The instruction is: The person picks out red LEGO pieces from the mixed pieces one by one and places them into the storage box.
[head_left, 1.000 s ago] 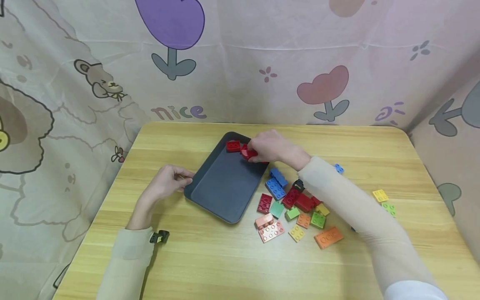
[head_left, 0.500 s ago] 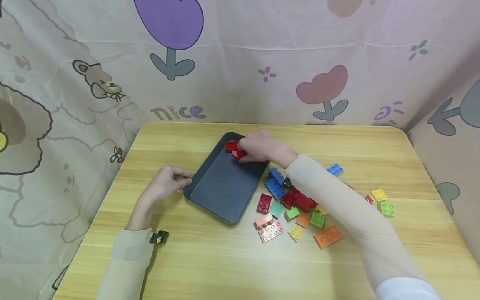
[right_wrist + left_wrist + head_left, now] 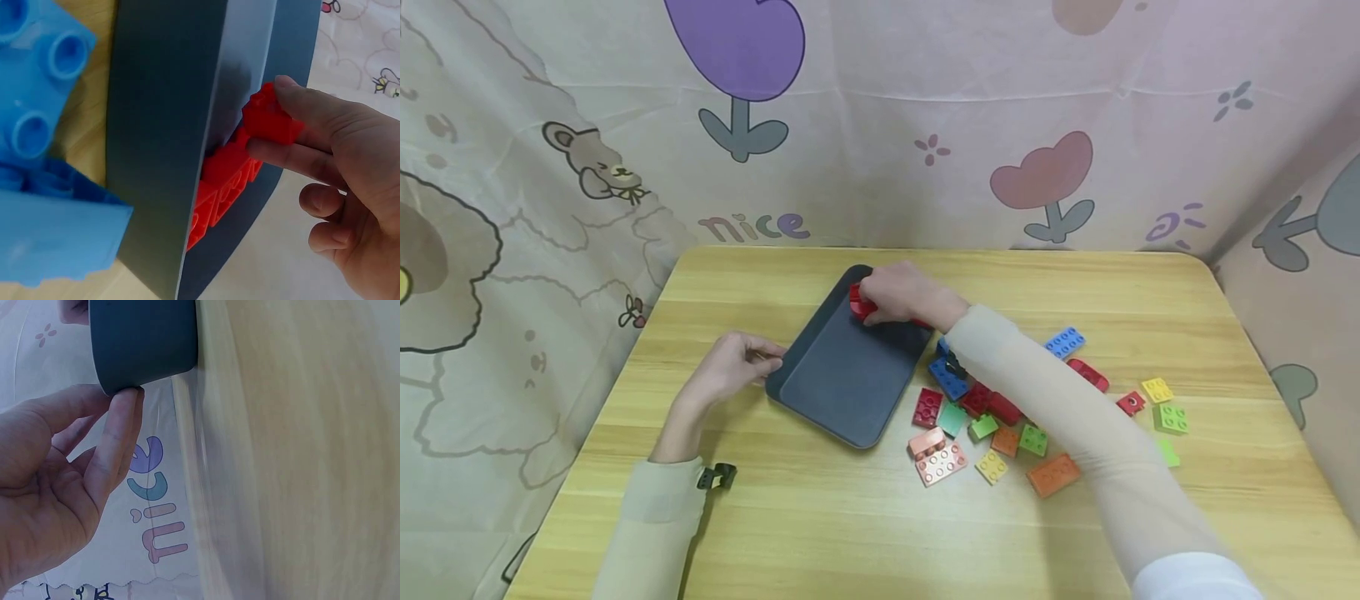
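A dark grey tray [image 3: 831,375] stands on the table, turned at an angle. My left hand [image 3: 733,367] is at its left corner; in the left wrist view the fingers [image 3: 119,434] press the outer wall and the thumb reaches the rim. My right hand [image 3: 898,292] is over the tray's far end, pinching a red toy brick [image 3: 269,119] between thumb and fingertips. Under that brick, several other red bricks [image 3: 228,169] line the tray's far wall, partly hidden by the near wall in the right wrist view and by the hand in the head view.
Right of the tray lie loose bricks: blue bricks [image 3: 949,379], a dark red brick [image 3: 927,408], a pink brick [image 3: 942,463] and an orange brick [image 3: 1053,475]. Further right are a yellow brick [image 3: 1157,389] and a green brick [image 3: 1171,419]. My right sleeve [image 3: 1060,400] crosses over part of the pile.
My right hand has moved left along the tray's far end with the red brick, now covering the brick at the far left. More bricks show right of the sleeve. The left hand stays put.
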The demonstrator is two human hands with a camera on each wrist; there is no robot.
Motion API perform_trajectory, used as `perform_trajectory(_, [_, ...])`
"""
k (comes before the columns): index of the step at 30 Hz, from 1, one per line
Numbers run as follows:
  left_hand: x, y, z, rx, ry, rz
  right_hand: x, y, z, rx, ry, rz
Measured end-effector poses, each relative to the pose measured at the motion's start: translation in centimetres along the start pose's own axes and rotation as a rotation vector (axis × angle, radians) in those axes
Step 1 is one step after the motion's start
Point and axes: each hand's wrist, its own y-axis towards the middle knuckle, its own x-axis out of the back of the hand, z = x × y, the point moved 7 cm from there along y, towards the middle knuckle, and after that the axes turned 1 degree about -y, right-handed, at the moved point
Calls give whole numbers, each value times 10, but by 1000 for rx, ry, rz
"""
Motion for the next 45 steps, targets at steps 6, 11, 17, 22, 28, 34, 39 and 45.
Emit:
perform_trajectory(6, [0,0,0,-5,5,4,-5,9,4,-5,-12,26])
perform_trajectory(11, [0,0,0,-8,10,4,-8,13,8,-6,-23,51])
perform_trajectory(17, [0,0,1,-4,9,5,-12,17,12,-10,-44,43])
perform_trajectory(22, [-1,-1,1,-5,10,4,-11,21,14,-37,-48,38])
perform_trajectory(28, [0,-1,1,0,5,1,-11,23,16,-52,-50,61])
perform_trajectory(34, [-1,0,-1,-4,-7,1,-11,25,15,-65,-32,62])
perform_trajectory(39, [-1,-1,-2,-2,-15,2,-13,28,14,-82,-27,76])
perform_trajectory(45, [-1,-1,-3,1,-27,5,-14,31,12,-107,-11,75])
